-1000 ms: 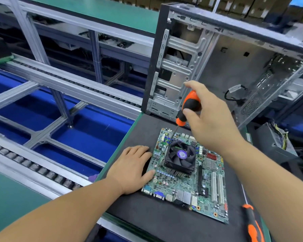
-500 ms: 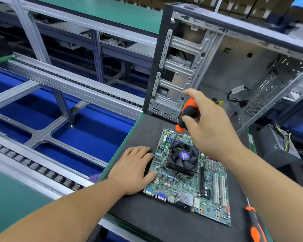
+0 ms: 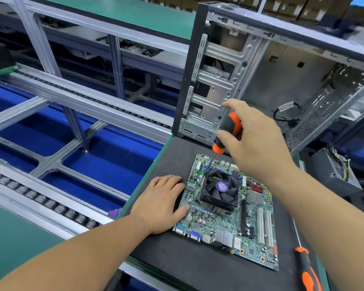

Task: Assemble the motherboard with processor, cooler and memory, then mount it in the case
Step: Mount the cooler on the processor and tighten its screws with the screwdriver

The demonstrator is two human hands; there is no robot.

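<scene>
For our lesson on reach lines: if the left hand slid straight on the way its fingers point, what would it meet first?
Probably the motherboard: the left hand already lies at its left edge.

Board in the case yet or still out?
Out. The motherboard lies flat on the black mat in front of the open case; the right hand holds a screwdriver at the cooler.
</scene>
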